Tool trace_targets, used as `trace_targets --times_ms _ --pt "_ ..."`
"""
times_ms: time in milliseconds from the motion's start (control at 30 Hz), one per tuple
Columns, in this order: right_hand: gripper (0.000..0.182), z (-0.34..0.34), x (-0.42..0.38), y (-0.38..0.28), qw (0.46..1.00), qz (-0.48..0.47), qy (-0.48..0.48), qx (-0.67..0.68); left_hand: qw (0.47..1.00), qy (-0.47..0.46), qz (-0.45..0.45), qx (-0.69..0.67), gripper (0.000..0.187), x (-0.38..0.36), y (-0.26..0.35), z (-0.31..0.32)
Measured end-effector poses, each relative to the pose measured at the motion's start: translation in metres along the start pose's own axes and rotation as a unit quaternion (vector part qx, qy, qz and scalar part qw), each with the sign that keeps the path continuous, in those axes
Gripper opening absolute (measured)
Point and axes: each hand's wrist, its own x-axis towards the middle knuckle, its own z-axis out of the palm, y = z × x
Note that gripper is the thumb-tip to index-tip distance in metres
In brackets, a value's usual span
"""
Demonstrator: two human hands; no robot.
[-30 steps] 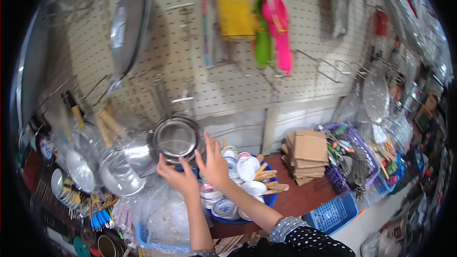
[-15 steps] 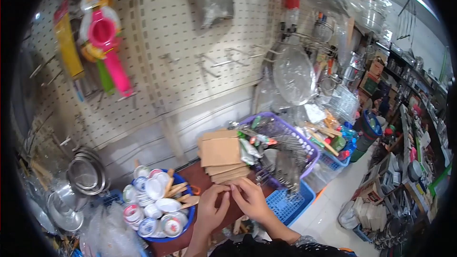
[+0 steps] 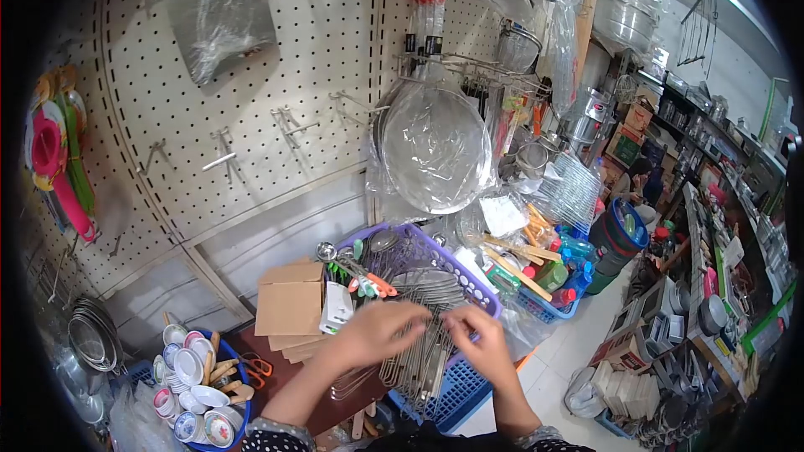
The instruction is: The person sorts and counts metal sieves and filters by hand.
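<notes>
Both of my hands are over the purple basket, which holds metal utensils with long wire handles. My left hand reaches in from the left, its fingers stretched out and a gap between thumb and fingers. Facing it, my right hand is at the basket's right side with fingers curled inward. Whether its fingertips hold a wire handle is too small to make out. Ladles and spoons with orange and green handles lie at the basket's left end.
Brown cardboard pieces are stacked left of the basket. A blue tub holds white ladles, with orange-handled scissors beside it. Behind are a pegboard with hooks and a hanging wrapped strainer. A person is far back.
The view has swung right. My hands were fingertip to fingertip in front of the cardboard; now they are apart over the purple basket.
</notes>
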Motion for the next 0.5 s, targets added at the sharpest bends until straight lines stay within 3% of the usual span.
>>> trace_targets --times_ms 133,233,333,433,500 --pt "0.014 -0.012 0.052 0.072 0.997 0.056 0.025 -0.053 0.993 0.038 -0.111 0.010 0.018 0.044 -0.081 0.012" --pt "0.017 -0.001 0.080 0.140 0.994 0.064 0.006 -0.085 0.957 -0.027 -0.283 -0.058 0.017 0.064 -0.116 0.022" --pt "0.022 0.020 0.100 0.207 0.991 0.033 -0.037 -0.125 0.956 -0.086 -0.278 0.032 0.018 0.069 -0.159 0.050" --pt "0.027 0.036 0.110 0.228 0.982 0.013 -0.084 -0.169 0.967 -0.102 -0.112 0.204 0.018 0.070 -0.207 0.086" --pt "0.026 0.049 0.113 0.234 0.979 -0.005 -0.108 -0.173 0.961 -0.135 -0.135 0.202 0.030 0.076 -0.216 0.100"
